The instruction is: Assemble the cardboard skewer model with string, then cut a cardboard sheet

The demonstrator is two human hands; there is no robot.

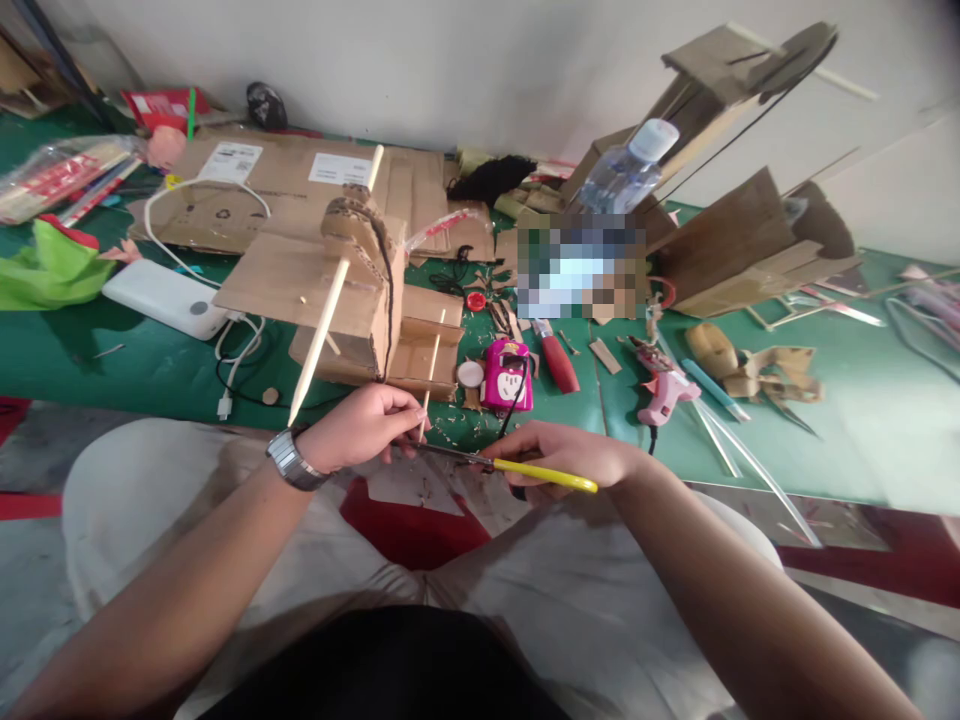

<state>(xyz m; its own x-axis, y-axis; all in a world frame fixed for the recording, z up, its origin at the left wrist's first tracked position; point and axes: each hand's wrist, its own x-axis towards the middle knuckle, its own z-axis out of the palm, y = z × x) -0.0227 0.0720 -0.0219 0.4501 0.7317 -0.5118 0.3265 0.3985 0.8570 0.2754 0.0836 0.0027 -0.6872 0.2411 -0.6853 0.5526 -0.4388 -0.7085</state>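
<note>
Black clothing [405, 665] lay nearest the camera, with your pale trousers [555, 570] spread beyond it under the edge of the green table [255, 388]. Your left hand [367, 428], with a metal watch [296, 458] at its wrist, had thumb and fingers closed in a pinch on the lower end of a thin wooden stick [433, 370]. That stick slanted up in front of the low part of a cardboard model [360, 320], just beyond your hand. Your right hand [559, 452] was curled around yellow-handled scissors [544, 474], whose blades pointed left, near the stick's lower end; you could not tell how far apart they stood, or whether they touched the wood. A thicker pointed stick [324, 332] passed through the model's upright disc. Beyond your right hand lay a magenta case [508, 378], a red-handled tool [558, 362] and, farther right, a pink glue gun [664, 388].
</note>
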